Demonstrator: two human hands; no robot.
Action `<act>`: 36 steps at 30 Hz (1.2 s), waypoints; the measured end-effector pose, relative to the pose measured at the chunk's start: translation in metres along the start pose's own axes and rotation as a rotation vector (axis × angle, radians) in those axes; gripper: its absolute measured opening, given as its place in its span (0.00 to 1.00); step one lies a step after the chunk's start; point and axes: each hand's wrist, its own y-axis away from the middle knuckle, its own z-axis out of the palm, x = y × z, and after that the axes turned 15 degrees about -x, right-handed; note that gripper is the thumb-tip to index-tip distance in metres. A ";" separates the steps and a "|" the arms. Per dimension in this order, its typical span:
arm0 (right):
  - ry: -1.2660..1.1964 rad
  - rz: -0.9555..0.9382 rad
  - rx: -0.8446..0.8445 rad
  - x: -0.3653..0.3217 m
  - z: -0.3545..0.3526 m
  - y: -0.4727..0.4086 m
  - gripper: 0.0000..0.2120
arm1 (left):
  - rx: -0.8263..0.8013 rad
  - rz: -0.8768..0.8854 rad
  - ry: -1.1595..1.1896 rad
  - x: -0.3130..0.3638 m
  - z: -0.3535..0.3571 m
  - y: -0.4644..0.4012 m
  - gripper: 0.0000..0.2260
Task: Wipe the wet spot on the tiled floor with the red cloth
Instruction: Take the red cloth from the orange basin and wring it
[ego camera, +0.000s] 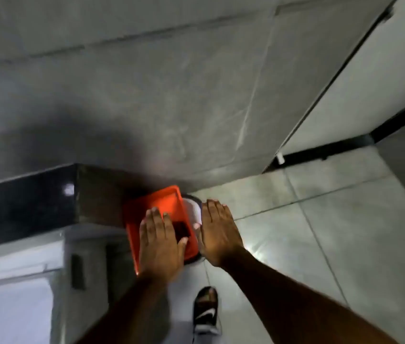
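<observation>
Both bare forearms reach down from the camera, left hand (159, 240) and right hand (217, 229) flat with fingers spread, gripping nothing. Under the left palm sits an orange-red tray (158, 207), long axis running away from the person, leaning against the dark counter edge (22, 204). Something dark lies in that tray; whether it is the red cloth I cannot tell. Grey floor tiles (320, 232) spread right of the tray, a sandalled foot (206, 309) below it
</observation>
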 end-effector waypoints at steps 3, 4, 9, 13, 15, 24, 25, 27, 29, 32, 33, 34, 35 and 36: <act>0.002 -0.025 -0.035 -0.001 0.099 -0.038 0.23 | -0.054 -0.029 0.060 -0.039 0.086 -0.027 0.33; -0.032 -0.037 -0.065 -0.003 0.118 -0.046 0.22 | -0.058 -0.037 0.067 -0.048 0.104 -0.034 0.32; -0.034 -0.086 -0.157 0.003 0.218 -0.101 0.22 | -0.135 -0.075 0.261 -0.080 0.196 -0.088 0.30; -0.083 0.008 -0.297 0.001 0.262 -0.132 0.27 | -0.238 -0.336 0.637 -0.099 0.231 -0.129 0.29; -0.121 0.133 -0.384 0.000 0.273 -0.144 0.33 | -0.241 -0.459 0.846 -0.104 0.236 -0.141 0.27; -0.266 0.144 -0.293 0.009 0.266 -0.156 0.18 | -0.314 -0.414 1.397 -0.102 0.223 -0.151 0.15; -0.300 0.127 -0.252 0.013 0.259 -0.149 0.19 | -0.304 -0.366 1.412 -0.100 0.219 -0.148 0.15; -0.454 0.154 -0.130 0.019 0.240 -0.128 0.18 | -0.287 -0.281 1.454 -0.092 0.202 -0.138 0.13; -0.597 0.171 0.017 0.028 0.217 -0.099 0.14 | -0.308 -0.172 1.516 -0.079 0.184 -0.124 0.08; -0.797 0.120 0.202 0.069 0.191 -0.040 0.11 | -0.472 0.043 1.521 -0.036 0.164 -0.097 0.07; -0.926 0.125 0.228 0.087 0.185 -0.018 0.09 | -0.531 0.112 1.509 -0.016 0.162 -0.089 0.10; -1.074 0.146 0.228 0.103 0.183 0.003 0.08 | -0.565 0.167 1.481 0.004 0.163 -0.082 0.11; -1.186 0.185 0.226 0.123 0.183 0.028 0.07 | -0.596 0.207 1.443 0.030 0.168 -0.076 0.11; -1.262 0.230 0.232 0.143 0.186 0.052 0.10 | -0.635 0.234 1.417 0.057 0.175 -0.071 0.11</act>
